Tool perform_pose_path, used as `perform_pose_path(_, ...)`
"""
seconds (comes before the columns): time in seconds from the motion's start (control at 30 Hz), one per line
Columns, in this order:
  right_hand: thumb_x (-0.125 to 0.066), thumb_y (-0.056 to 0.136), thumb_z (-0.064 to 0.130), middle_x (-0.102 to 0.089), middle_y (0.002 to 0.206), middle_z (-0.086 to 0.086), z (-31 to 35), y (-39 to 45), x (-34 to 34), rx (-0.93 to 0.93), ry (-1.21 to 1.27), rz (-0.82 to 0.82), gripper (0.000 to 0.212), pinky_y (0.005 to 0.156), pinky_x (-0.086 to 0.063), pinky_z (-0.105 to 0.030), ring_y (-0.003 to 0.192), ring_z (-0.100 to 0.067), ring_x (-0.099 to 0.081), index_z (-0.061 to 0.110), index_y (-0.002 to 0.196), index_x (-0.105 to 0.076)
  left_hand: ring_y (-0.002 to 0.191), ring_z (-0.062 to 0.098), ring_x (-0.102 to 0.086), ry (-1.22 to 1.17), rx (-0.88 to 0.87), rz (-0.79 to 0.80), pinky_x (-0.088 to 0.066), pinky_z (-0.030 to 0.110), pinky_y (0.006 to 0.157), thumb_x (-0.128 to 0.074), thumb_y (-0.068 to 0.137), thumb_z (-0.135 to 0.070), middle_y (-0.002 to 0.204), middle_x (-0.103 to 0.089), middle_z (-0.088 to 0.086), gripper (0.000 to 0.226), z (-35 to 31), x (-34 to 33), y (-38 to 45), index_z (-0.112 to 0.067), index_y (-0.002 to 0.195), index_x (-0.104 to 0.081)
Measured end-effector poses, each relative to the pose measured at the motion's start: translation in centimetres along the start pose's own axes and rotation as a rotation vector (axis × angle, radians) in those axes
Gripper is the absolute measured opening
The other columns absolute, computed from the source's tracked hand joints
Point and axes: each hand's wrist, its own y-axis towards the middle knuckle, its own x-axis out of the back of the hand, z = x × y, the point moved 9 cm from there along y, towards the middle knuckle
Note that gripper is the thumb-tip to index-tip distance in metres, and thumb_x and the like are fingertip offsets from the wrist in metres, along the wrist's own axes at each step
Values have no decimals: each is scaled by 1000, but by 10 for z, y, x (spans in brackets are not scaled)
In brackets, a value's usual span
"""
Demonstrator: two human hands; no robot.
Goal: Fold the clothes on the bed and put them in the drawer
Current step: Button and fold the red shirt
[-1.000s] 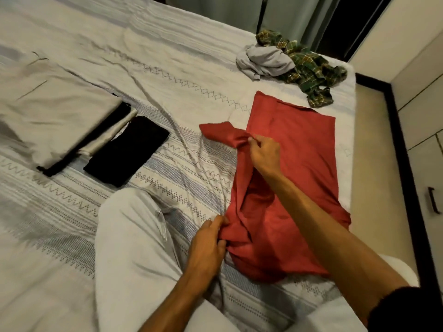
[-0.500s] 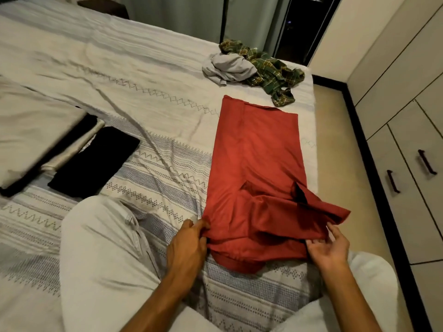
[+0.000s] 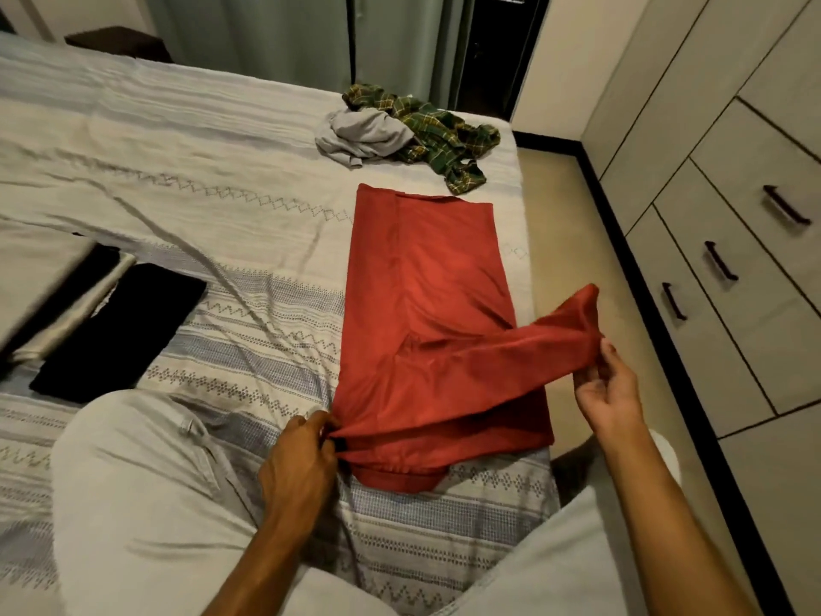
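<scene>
Two hands work one garment here: a red, smooth-fabric shirt [image 3: 426, 277] laid lengthwise on the striped white and grey bedspread [image 3: 222, 180], its long axis running straight away from the person, collar end nearest them. The left hand [image 3: 302, 464] pinches the shirt's near left corner, fingers curled tight on the cloth and pressed low against the bedspread. The right hand [image 3: 608, 389] holds the end of the shirt's right sleeve [image 3: 533, 349], thumb and fingertips closed on the cuff while the other fingers stay loosely spread; the sleeve is lifted clear and stretched out past the shirt's right edge, over the gap beside the bed.

Taking the red shirt as the landmark: beyond its far hem lie a crumpled green plaid shirt [image 3: 440, 131] and a crumpled grey garment [image 3: 364, 135], touching each other and not yet folded. Well to the shirt's left sit a folded black garment [image 3: 124, 331] and, further left, a stack of folded pale and dark cloth [image 3: 57, 282]. To its right, across the floor, stand the cream drawer fronts with dark handles [image 3: 719, 264], all closed as far as can be seen.

The step in hand looks like tucking the right sleeve. The shirt body lies to the left of the right hand, so the sleeve would need to travel leftward, across the long axis, to lie flat on the body. The right hand is the one placed for that; the left seems to serve as an anchor.
</scene>
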Motion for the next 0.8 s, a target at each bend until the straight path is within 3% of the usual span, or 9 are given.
perform_pose_path(0.07, -62, 101, 4, -72, 120, -10, -11, 2, 21, -118, 6, -103, 38, 87, -59, -24, 107, -17, -72, 12, 138, -60, 86, 20, -62, 51, 3, 20, -56, 40, 78, -56, 102, -17, 102, -60, -3, 24, -2, -1, 0, -32, 119, -65)
perform_pose_path(0.1, -59, 101, -1, -71, 121, -12, -11, 3, 30, -121, 4, -149, 39, 91, -58, -25, 110, -19, -71, 8, 139, -59, 89, 21, -64, 73, 6, 26, -57, 41, 80, -55, 102, -18, 104, -62, -2, 25, -2, -2, -1, -32, 120, -64)
perform_pose_path(0.17, -61, 95, -11, -69, 121, -14, 7, 6, 50, 54, -37, -246, 42, 101, -57, -35, 113, -24, -69, 4, 134, -59, 92, 24, -66, 95, 2, 22, -57, 41, 81, -55, 101, -17, 105, -63, 0, 26, -4, -1, 1, -32, 120, -64)
perform_pose_path(0.3, -75, 84, -8, -71, 102, 6, 51, -12, 70, 493, -409, -378, 46, 81, -62, -26, 94, -10, -71, 24, 117, -72, 96, 25, -65, 150, 2, 17, -57, 41, 82, -55, 100, -19, 107, -63, 1, 23, -9, -3, 1, -27, 119, -64)
perform_pose_path(0.43, -72, 87, -7, -74, 115, -5, 32, 3, 102, 396, -522, -436, 39, 90, -59, -29, 96, -17, -71, 13, 121, -77, 124, 26, -53, 368, -77, -38, -50, 43, 98, -53, 99, -21, 134, -57, 3, 39, -20, -5, -1, -25, 137, -55)
perform_pose_path(0.53, -71, 87, -9, -73, 112, -15, 20, 13, 115, 314, -510, -464, 35, 79, -61, -24, 92, -24, -72, 3, 119, -75, 156, 28, -23, 402, -248, 69, -28, 46, 123, -44, 103, -16, 171, -22, 4, 64, -36, -28, 2, -28, 163, -27)
perform_pose_path(0.6, -72, 87, -9, -74, 113, -16, 18, 17, 114, 321, -518, -449, 34, 68, -62, -18, 91, -25, -73, 4, 118, -75, 162, 23, -2, 473, -286, 181, -12, 42, 129, -33, 107, -14, 176, 1, -2, 70, -37, -45, 4, -32, 168, -4)
perform_pose_path(0.67, -72, 88, -6, -74, 117, -14, 18, 18, 111, 334, -551, -443, 36, 80, -62, -25, 101, -28, -73, 6, 122, -73, 162, 21, -1, 519, -252, 252, -8, 40, 129, -28, 108, -14, 176, -3, -3, 68, -31, -49, 8, -30, 168, 1)
perform_pose_path(0.8, -70, 94, 5, -71, 128, -9, 27, 12, 96, 418, -683, -428, 46, 105, -55, -42, 115, -27, -68, 13, 139, -65, 162, 21, -4, 562, -251, 237, -4, 44, 129, -28, 109, -16, 175, -13, -5, 64, -29, -42, 6, -30, 168, -5)
